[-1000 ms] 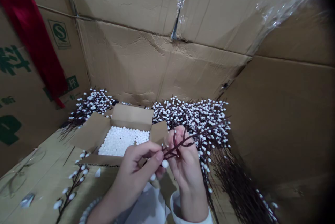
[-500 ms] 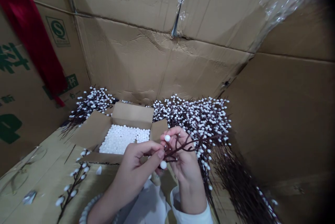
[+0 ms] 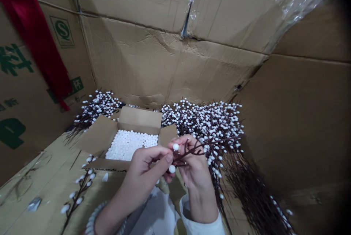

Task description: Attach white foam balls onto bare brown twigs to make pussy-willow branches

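My right hand (image 3: 193,171) is shut on a dark brown artificial twig (image 3: 196,149), whose long stem runs off to the right. My left hand (image 3: 144,169) pinches a white foam bead (image 3: 172,169) at a lower tip of that twig, between thumb and fingers. Another white foam bead (image 3: 176,147) sits on an upper tip, against my right fingers. A beaded bracelet (image 3: 94,220) circles my left wrist, and a white sleeve (image 3: 208,226) covers my right wrist.
Behind my hands stands an open small carton (image 3: 139,119) full of loose white foam beads (image 3: 131,145). Heaps of beaded branches (image 3: 203,121) lie on both sides of it. A single branch (image 3: 78,187) lies on flattened cardboard at lower left. Cardboard walls and a red cloth (image 3: 35,33) surround the area.
My hands have barely moved, staying together on the twig. A bead now shows on the twig's upper tip. The whole view has shifted slightly.
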`<state>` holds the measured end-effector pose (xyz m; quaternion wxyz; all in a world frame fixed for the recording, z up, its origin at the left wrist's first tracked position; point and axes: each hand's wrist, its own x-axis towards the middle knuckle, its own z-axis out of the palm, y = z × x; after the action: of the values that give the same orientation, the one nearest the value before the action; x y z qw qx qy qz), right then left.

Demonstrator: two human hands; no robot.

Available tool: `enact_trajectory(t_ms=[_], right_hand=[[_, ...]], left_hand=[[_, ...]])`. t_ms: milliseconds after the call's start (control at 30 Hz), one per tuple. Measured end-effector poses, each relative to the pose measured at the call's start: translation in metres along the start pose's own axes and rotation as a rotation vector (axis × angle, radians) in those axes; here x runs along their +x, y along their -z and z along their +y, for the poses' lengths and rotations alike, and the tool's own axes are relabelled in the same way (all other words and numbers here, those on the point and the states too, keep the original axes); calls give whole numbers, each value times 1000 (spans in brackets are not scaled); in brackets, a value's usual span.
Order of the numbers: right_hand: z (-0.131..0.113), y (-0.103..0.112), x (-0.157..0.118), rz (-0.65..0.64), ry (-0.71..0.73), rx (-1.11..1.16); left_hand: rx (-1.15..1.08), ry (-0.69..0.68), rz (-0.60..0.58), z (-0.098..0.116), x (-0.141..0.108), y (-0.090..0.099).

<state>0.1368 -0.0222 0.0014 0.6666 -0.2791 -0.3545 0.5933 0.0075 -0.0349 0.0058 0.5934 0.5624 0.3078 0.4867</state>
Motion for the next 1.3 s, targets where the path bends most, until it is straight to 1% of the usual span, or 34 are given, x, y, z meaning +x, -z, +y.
enact_trajectory(t_ms=[233, 400, 633, 767, 867, 967, 1033, 1100, 1167, 1233, 1300], right_hand=[[4, 1, 1, -6, -16, 66], [8, -2, 1, 36, -26, 78], [6, 0, 1, -41, -26, 65], [4, 2, 2, -88, 22, 36], [5, 3, 0, -101, 40, 20], [7, 6, 2, -90, 16, 17], [10, 9, 8, -61, 15, -45], [16, 12, 21, -57, 41, -209], [25, 13, 36, -108, 63, -387], [37, 12, 50, -166, 67, -463], [51, 9, 56, -208, 74, -495]], left_hand=[[86, -87, 38, -1, -2, -2], [151, -150, 88, 1, 0, -3], [143, -156, 67, 1, -1, -3], [135, -164, 41, 1, -1, -2], [135, -164, 27, 1, -1, 0], [127, -133, 29, 3, -1, 3], [127, -111, 56, 5, -1, 6], [135, -103, 96, 7, -1, 7], [136, -104, 135, 9, -1, 8], [125, -110, 167, 10, -1, 8], [99, -119, 202, 12, -1, 7]])
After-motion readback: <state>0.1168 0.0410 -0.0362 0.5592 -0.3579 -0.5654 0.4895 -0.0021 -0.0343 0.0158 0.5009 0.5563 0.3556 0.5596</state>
